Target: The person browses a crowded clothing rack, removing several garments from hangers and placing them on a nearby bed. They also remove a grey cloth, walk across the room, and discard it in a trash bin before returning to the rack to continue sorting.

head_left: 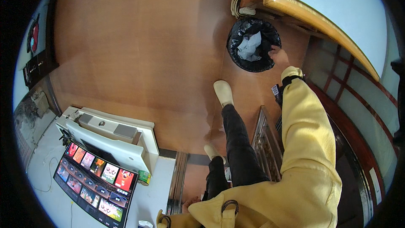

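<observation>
A round trash bin lined with a black bag (pixel 236 44) stands on the floor by the bed corner, with crumpled pale grey-white paper (pixel 250 46) inside. My right hand (pixel 279 55) reaches to the bin's right rim, its fingers closed on the edge of the black liner. Just how the fingertips grip is hard to make out at this size. Low in the picture, beside my dark trousers, my left hand (pixel 190 203) shows only in part; its fingers are mostly hidden by the yellow jacket.
At upper right is a bed or table with a wooden edge (pixel 312 10); a coiled cable (pixel 235 5) hangs by its corner. A lit television (pixel 95 181) and a green can (pixel 144 177) stand on a white surface at lower left. A wood-framed glass panel (pixel 358 76) lines the right.
</observation>
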{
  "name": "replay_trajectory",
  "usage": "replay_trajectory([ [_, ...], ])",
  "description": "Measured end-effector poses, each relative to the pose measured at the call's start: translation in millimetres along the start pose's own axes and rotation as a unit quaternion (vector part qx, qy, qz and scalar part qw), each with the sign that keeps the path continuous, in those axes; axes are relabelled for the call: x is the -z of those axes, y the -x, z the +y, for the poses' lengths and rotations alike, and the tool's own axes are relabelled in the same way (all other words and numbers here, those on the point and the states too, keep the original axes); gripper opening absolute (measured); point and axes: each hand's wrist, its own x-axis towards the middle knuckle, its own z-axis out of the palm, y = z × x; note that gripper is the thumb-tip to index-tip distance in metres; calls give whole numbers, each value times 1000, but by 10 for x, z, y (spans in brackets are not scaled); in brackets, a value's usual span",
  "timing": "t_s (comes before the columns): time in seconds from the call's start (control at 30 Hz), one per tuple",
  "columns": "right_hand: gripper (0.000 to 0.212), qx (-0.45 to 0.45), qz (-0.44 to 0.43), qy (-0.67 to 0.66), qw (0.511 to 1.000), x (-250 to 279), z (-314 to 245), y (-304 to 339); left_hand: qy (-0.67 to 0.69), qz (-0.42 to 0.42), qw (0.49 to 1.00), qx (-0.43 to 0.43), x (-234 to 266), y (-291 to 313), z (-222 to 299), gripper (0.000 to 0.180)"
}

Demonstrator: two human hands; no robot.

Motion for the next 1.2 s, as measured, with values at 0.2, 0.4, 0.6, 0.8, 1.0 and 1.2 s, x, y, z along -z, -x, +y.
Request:
replay_trajectory([
  [0.2, 66, 78, 20, 185, 979, -243, 167, 346, 12, 0, 1000, -14, -77, -31, -38, 31],
  [0.4, 49, 42, -99, 266, 958, -250, 527, 829, 50, -14, 996, -66, -97, -256, -422, 32],
  [0.6, 28, 139, -195, 283, 929, -672, 475, 1679, 125, -23, 977, -170, -205, -560, -1128, 32],
  [0.8, 32, 373, -479, -24, 794, -1426, -1081, 4528, 327, -26, 922, -205, -38, -245, -1053, 36],
  [1.0, 29, 673, -627, 73, 385, -2300, -1337, 8331, 568, -123, 707, -403, 376, 518, -1710, 36],
  [1.2, 26, 803, -586, 96, 61, -3062, -265, 10408, 702, -13, 428, -569, 471, 754, -3293, 42],
])
